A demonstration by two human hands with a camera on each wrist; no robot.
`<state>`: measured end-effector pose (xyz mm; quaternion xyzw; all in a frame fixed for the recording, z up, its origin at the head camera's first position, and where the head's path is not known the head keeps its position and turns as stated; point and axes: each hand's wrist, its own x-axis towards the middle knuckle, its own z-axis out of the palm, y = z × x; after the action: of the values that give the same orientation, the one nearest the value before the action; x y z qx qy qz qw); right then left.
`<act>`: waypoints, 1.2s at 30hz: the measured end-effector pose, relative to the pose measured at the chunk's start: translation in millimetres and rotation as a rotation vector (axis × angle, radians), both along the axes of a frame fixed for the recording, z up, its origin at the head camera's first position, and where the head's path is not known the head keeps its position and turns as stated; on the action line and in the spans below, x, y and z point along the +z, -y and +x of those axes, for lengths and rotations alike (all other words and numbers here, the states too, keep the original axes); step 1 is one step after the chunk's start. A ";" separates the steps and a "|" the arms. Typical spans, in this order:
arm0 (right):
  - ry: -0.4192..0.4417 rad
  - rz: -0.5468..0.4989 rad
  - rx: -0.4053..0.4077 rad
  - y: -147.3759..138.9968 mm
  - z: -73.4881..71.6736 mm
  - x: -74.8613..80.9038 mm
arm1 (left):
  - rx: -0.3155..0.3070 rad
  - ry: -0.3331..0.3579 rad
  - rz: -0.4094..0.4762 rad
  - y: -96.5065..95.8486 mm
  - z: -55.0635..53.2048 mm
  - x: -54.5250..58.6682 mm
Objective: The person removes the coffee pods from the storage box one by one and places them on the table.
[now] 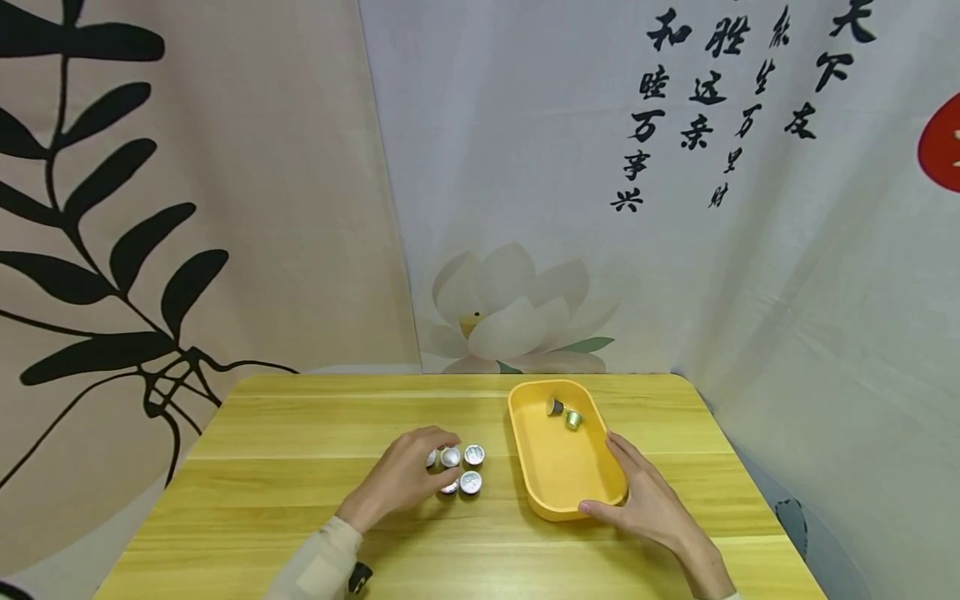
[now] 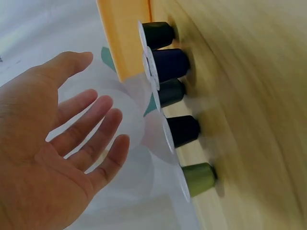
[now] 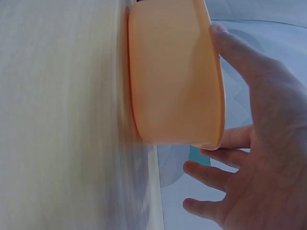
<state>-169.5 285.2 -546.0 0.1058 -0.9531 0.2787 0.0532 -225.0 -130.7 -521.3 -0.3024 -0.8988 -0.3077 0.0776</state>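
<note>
Saw yellow-orange on the tray (image 1: 562,471); inside it, gold-green on one capsule (image 1: 573,420) and dark brown on a second capsule (image 1: 552,407). Left of the tray, noted silver lids (image 1: 471,482) over capsule bodies (image 2: 172,64) in green, navy, black and olive. Beneath it, found banded yellow wood grain on the table (image 1: 262,483). Behind it, saw a pale lotus (image 1: 510,325) and black writing (image 1: 707,87) on a whitish cloth (image 1: 525,167); farther left, black foliage (image 1: 138,246) on a beige cloth (image 1: 300,167).
</note>
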 end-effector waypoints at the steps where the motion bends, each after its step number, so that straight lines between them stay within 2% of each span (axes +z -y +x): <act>1: -0.001 0.001 0.000 -0.1 -0.1 0.0 | 0.003 -0.015 -0.010 -2.1 -1.3 0.8; 6: -0.006 0.001 0.001 -0.6 -0.3 0.0 | -0.006 -0.049 -0.031 -12.6 -8.5 7.0; 26: -0.013 -0.003 0.005 -1.6 -1.0 -1.4 | -0.127 -0.015 -0.028 -53.1 -49.1 20.1; 36: -0.023 -0.009 0.013 -1.1 -1.0 -1.8 | -0.147 -0.018 -0.039 -75.2 -60.2 24.2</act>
<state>-170.6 286.3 -547.7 0.1148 -0.9504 0.2820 0.0629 -285.1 -55.4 -497.1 -0.3720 -0.8791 -0.2923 0.0571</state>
